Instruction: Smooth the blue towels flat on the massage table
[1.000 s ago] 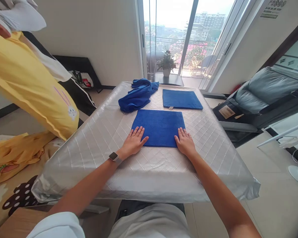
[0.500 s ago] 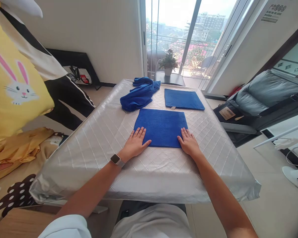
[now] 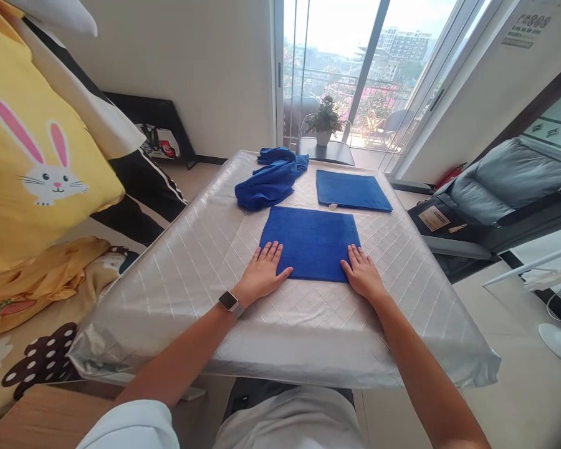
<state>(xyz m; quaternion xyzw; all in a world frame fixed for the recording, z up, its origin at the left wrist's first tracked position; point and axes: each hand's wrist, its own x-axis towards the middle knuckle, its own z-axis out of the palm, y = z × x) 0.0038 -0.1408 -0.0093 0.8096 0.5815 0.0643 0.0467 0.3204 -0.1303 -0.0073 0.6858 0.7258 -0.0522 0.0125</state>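
A folded blue towel lies flat on the silver quilted tablecloth in front of me. My left hand rests on its near left corner, fingers spread and stretched out. On the near right corner lies my right hand, open as well, thumb apart from the fingers. Behind this towel, to the right, sits a second folded blue towel with a small white tag on its near edge. A crumpled blue towel is heaped at the far left of the table.
A potted plant stands on a chair beyond the table, before a glass sliding door. To the right is a grey armchair with a black bag on it. Yellow fabric with a rabbit print hangs at the left.
The view has shifted a little, so everything appears slightly farther right. Both hands stay flat on the near towel's corners, and the towels keep their places.
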